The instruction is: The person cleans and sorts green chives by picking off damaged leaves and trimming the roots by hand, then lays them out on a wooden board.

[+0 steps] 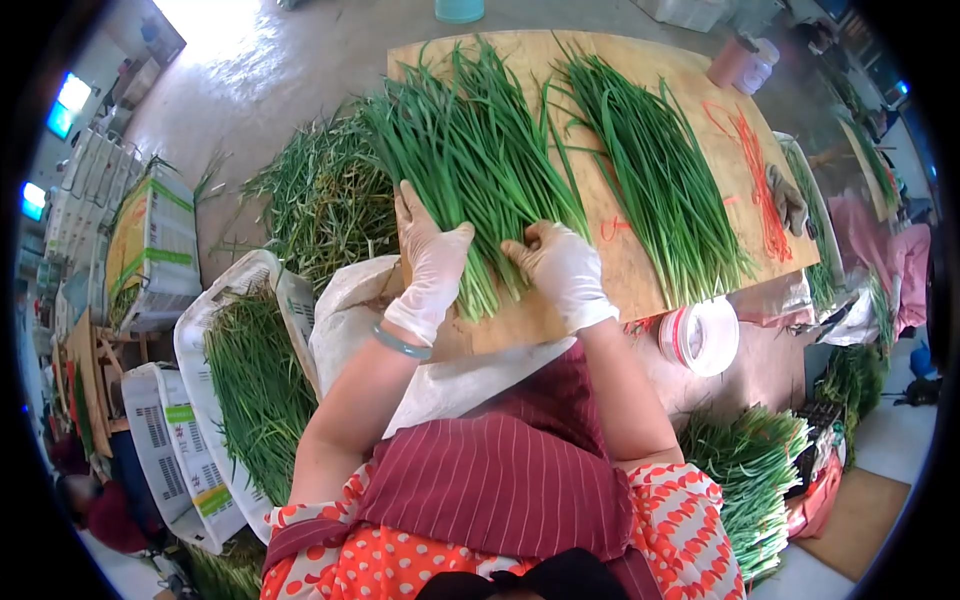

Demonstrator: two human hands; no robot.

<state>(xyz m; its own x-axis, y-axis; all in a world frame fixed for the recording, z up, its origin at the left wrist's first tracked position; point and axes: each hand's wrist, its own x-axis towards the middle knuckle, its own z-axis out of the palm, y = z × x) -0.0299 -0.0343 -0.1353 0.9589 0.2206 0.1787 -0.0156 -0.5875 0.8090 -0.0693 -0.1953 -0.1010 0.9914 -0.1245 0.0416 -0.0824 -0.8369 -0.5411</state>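
A loose spread of garlic chives [480, 150] lies on the wooden board [600, 230], with its pale stem ends toward me. My left hand [430, 260], in a thin white glove, rests along the left edge of these chives, fingers stretched out and thumb apart. On the right side of the same spread, my gloved right hand [563, 268] has its fingers curled and pinching some stems low down. A second pile of chives [660, 180] lies to the right on the board, untouched by either hand.
Red ties [760, 190] and a dark glove [787, 203] lie at the board's right side. A white tub [700, 338] stands below its front edge. Discarded leaves [325, 190] heap up at left, beside a crate of chives [250, 380]. More bundles [745, 480] sit at lower right.
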